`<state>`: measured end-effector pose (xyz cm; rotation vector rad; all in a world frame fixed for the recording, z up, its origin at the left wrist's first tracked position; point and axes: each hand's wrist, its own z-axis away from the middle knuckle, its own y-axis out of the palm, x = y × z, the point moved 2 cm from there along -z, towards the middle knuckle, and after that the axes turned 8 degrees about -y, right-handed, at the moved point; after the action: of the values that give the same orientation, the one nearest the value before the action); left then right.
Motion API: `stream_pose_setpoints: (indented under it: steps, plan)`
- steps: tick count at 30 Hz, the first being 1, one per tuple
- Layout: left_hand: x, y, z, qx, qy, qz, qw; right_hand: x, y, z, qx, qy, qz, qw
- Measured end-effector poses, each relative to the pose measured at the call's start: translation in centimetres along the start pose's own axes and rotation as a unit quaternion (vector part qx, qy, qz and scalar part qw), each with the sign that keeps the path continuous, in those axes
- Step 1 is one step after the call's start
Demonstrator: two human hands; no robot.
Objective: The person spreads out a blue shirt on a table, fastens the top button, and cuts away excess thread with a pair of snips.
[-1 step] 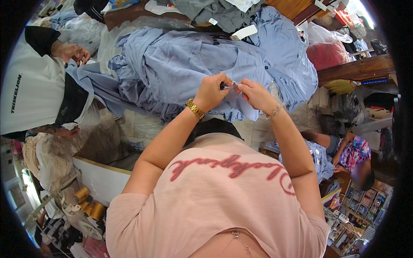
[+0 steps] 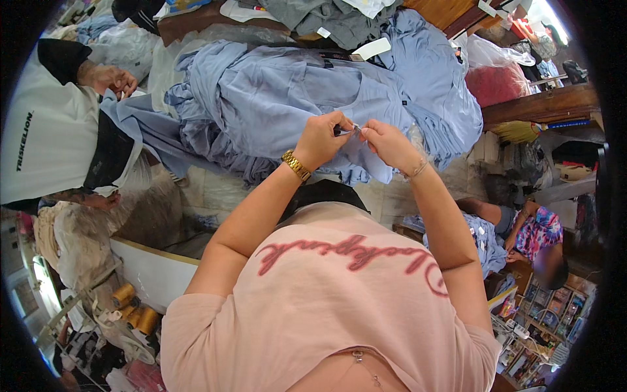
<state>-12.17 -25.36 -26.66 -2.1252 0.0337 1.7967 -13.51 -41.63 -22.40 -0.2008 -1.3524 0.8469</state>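
A pile of light-blue garments point(image 2: 261, 98) spreads in front of me. Near its front edge my left hand point(image 2: 321, 138) and my right hand point(image 2: 389, 145) meet, fingertips almost touching. Both are closed in a pinch on the edge of one light-blue garment point(image 2: 373, 162), whose cloth hangs down between and below them. A small dark bit shows at my left fingers and a pale, shiny bit lies between the fingertips; both are too small to name. A gold watch is on my left wrist and a thin bracelet on my right.
At the left, a co-worker in a white shirt holds light-blue cloth in one hand point(image 2: 111, 80). Another person in a bright patterned top point(image 2: 542, 228) sits at lower right with blue cloth. Thread cones point(image 2: 130, 307) stand lower left; a broom point(image 2: 519, 130) lies right.
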Motion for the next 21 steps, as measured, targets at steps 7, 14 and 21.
stream_pose_setpoints:
  steps: [7,14,21]
  plan:
    - [0.6,-0.6,-0.1,0.026,-0.111,0.092,0.989,1.6,-1.9,1.0,-0.032,-0.033,0.066,0.997]
    - [1.8,-0.1,-0.8,0.021,-0.089,0.146,0.985,0.3,-0.3,-1.3,-0.092,-0.199,0.08,0.972]
    - [0.8,-0.1,-0.9,-0.034,-0.034,0.066,0.997,0.2,1.0,-1.7,-0.193,-0.178,-0.005,0.965]
